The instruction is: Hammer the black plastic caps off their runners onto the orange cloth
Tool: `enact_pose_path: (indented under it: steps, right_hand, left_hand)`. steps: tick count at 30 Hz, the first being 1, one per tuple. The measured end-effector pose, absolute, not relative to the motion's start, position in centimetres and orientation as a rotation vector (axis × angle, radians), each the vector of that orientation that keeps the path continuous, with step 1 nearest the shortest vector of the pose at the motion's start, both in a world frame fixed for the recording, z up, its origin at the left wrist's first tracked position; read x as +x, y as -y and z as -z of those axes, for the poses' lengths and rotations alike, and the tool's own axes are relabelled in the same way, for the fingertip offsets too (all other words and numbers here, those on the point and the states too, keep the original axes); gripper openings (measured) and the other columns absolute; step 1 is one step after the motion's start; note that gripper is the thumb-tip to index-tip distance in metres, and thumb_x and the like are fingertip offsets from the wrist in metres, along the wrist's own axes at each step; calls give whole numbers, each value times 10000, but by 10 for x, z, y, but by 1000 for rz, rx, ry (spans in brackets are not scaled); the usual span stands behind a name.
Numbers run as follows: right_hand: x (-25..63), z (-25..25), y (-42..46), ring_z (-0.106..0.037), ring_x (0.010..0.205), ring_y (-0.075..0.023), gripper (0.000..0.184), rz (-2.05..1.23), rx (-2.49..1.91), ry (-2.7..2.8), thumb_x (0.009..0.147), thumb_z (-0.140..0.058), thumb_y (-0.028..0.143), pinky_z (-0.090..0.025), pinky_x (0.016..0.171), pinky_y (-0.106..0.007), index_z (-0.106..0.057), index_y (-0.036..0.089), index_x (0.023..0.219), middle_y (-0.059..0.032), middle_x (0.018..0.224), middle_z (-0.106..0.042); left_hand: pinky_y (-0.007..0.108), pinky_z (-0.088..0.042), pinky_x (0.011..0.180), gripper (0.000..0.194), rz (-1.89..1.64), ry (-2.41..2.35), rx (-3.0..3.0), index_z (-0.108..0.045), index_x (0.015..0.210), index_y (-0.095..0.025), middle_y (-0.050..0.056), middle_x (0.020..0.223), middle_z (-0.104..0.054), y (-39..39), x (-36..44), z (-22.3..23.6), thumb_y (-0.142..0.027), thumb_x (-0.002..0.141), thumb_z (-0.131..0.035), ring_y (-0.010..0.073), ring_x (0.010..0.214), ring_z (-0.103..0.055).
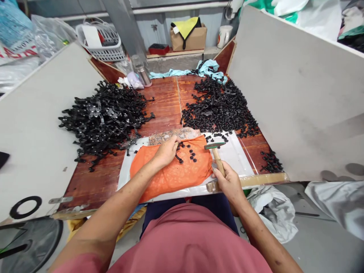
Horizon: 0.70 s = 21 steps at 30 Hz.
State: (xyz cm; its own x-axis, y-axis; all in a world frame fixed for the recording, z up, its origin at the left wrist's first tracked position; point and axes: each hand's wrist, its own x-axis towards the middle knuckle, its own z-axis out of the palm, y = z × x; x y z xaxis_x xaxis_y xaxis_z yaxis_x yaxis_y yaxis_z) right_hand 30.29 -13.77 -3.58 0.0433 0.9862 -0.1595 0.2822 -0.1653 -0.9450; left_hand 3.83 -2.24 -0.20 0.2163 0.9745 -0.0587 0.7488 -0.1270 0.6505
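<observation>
My right hand is closed around the wooden handle of a small hammer. Its dark green head hovers over the right end of an orange cloth. Above the cloth's middle, my left hand is closed in a pinch, with a black plastic strip at its fingertips; the grip itself is partly hidden. Several small black round-headed pieces lie loose on the cloth just right of that hand. Behind the cloth shows a speckled stone slab, partly covered by it.
A big heap of black strips covers the table's left side. Many small black pieces are piled at the right. Grey panels wall both sides. At the back stand a steel flask, a basket and a cardboard box.
</observation>
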Motion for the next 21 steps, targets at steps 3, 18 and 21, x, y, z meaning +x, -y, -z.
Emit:
enact_pose_path:
  steps: [3,18,21]
  right_hand:
    - [306,32,136,-597,711,-179,348,-1162,-1539,1374,989,-557,446,-461,688,-273,-642,195,1213,20,753,-632]
    - [309,11,116,-505,641,-149,297,-1040,-1546,1659,1033,-454,428,-361,588,-256,-650,210,987,20,748,-569]
    - [309,12,116,-500,638,-150,301,-1051,-1539,1662,1033,-456,429,-361,586,-254,-659,208,1008,24,737,-556]
  left_hand:
    - [366,-482,823,221,-467,-1612,2004,-589,1065,-208,84,932,-706,25,38,1,-197,985,-384,255,882,-659]
    - [348,-491,810,269,-495,-1552,1987,-602,1127,-223,53,929,-723,25,32,-10,-179,947,-406,239,866,-676]
    - [344,-485,789,256,-482,-1525,1983,-602,1107,-220,47,891,-710,25,32,-7,-180,944,-408,235,840,-668]
